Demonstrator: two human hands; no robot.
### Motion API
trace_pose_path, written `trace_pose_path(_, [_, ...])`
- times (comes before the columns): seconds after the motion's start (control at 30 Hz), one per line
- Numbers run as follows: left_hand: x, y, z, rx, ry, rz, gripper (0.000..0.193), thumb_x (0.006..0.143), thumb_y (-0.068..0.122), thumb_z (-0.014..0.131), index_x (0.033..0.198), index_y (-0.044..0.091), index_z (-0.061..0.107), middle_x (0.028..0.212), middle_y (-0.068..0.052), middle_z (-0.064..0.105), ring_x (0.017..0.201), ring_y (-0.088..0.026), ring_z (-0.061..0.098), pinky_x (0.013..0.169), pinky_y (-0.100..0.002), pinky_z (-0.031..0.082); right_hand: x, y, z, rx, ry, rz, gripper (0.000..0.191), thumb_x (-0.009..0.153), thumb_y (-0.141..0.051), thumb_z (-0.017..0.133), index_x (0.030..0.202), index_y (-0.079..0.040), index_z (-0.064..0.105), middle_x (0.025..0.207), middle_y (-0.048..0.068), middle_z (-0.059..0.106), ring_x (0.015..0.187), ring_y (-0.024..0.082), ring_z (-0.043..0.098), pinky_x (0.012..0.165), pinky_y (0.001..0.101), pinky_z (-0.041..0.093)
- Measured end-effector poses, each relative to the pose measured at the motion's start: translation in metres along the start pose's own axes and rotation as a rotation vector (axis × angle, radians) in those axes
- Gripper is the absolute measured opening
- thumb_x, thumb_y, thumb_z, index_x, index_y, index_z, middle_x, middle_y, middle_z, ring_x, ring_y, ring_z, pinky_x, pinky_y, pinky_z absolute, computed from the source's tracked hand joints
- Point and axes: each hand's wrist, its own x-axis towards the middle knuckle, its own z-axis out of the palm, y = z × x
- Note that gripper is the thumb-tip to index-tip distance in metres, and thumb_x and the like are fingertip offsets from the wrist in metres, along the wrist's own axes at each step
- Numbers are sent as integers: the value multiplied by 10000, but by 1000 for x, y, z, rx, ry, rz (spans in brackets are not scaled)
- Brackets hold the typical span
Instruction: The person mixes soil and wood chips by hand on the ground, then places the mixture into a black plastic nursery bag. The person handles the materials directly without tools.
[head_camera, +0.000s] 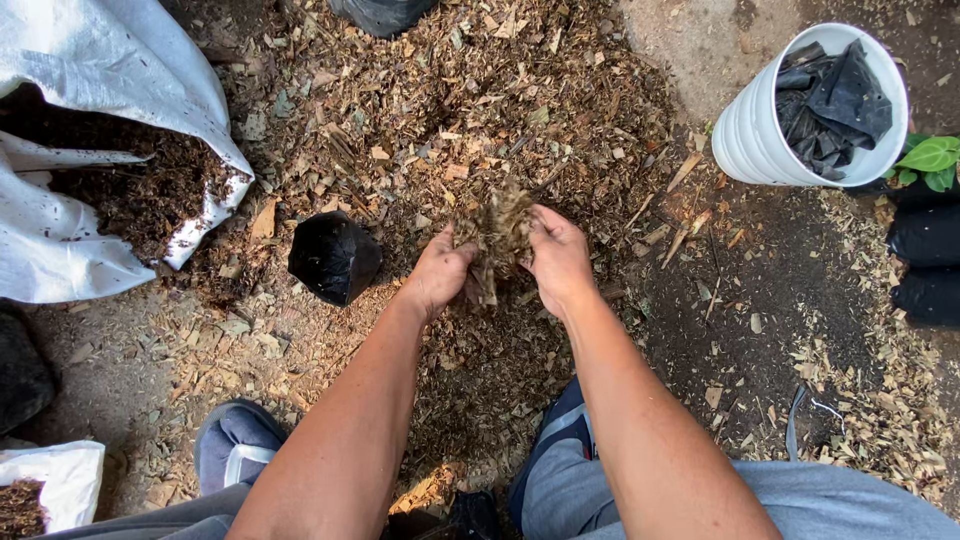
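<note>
My left hand (438, 270) and my right hand (560, 255) press together from both sides on a clump of dry wood chips and fibres (497, 235), held just above a wide heap of wood chips (450, 110) on the ground. Some bits hang and fall from under the clump. A small black plastic grow bag (333, 257) stands open on the ground just left of my left hand. My knees and shoes show at the bottom of the view.
A big white sack of dark soil (90, 180) lies open at the left. A white bucket (760, 140) stuffed with black plastic bags stands at top right, beside filled black bags and a green plant (930, 160). Another white sack (55, 480) sits bottom left.
</note>
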Motion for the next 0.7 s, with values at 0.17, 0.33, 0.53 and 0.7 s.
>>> trace_pose_path(0.17, [20, -4, 4, 127, 78, 12, 608, 1029, 229, 596, 1495, -28, 304, 1045, -207, 718, 966, -258, 694, 986, -371, 544, -31, -7, 31, -956, -11, 28, 507, 993, -134, 675, 1481, -170, 541, 1124, 32, 709, 857, 143, 611, 772, 389, 528])
trace_pose_path(0.33, [17, 2, 3, 286, 90, 331, 324, 957, 180, 579, 1226, 36, 687, 1003, -96, 753, 917, -200, 678, 904, -381, 528, -22, -31, 31, -785, 117, -34, 292, 1031, -163, 617, 1293, -121, 739, 1037, 79, 760, 807, 201, 609, 716, 354, 514])
trace_pose_path(0.53, [29, 44, 4, 674, 60, 480, 299, 1017, 284, 536, 1100, 19, 648, 832, -112, 690, 812, -237, 669, 807, -419, 537, -11, -41, 14, -580, -47, -542, 451, 862, -99, 727, 1296, -101, 608, 1163, 60, 698, 1004, 105, 662, 882, 256, 543])
trace_pose_path(0.7, [27, 42, 3, 742, -17, 543, 316, 1034, 252, 513, 982, -44, 610, 811, -160, 673, 800, -281, 671, 812, -440, 549, -8, -43, 12, -805, 116, -283, 200, 1002, -164, 666, 1165, -70, 735, 1024, 74, 740, 834, 169, 664, 755, 358, 561])
